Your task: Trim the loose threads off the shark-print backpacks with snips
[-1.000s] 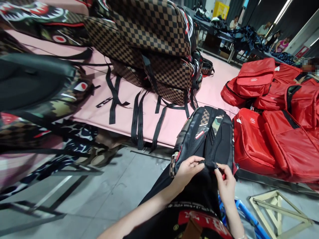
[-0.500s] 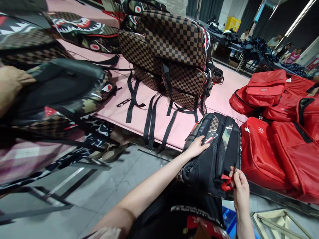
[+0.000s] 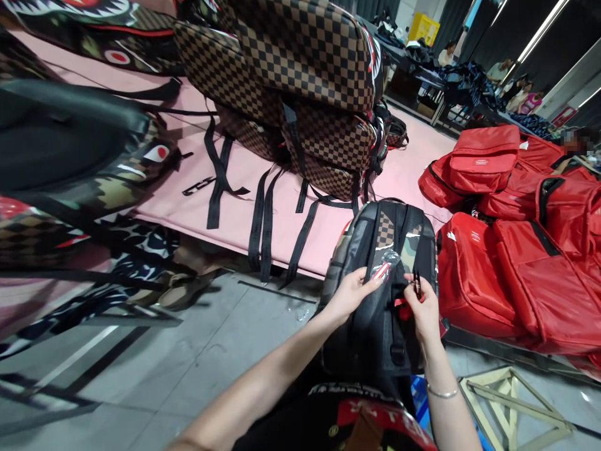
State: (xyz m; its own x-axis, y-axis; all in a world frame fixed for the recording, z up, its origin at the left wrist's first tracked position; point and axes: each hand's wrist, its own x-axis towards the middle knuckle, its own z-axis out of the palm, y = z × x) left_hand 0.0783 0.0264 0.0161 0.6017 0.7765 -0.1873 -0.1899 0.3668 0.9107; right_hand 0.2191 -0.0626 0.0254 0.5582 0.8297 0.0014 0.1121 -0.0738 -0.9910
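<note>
A black backpack, with checkered and camouflage patches, stands in front of me with its strap side facing me. My left hand lies on its left strap, thumb and fingers pinching a small clear plastic packet with red and white inside. On the right side of the bag, my right hand is closed around small dark thread snips, their two points upward. A red ribbon-like piece shows beside its fingers; whether the hand grips it I cannot tell.
Checkered backpacks are stacked on the pink table, black straps hanging over its edge. Red bags are piled at the right. A camouflage backpack is at the left. A cream metal frame stands on the floor.
My right hand has moved up and left, nearer my left hand, with the snips. The view has shifted, and the other person's hand at the left is out of sight.
</note>
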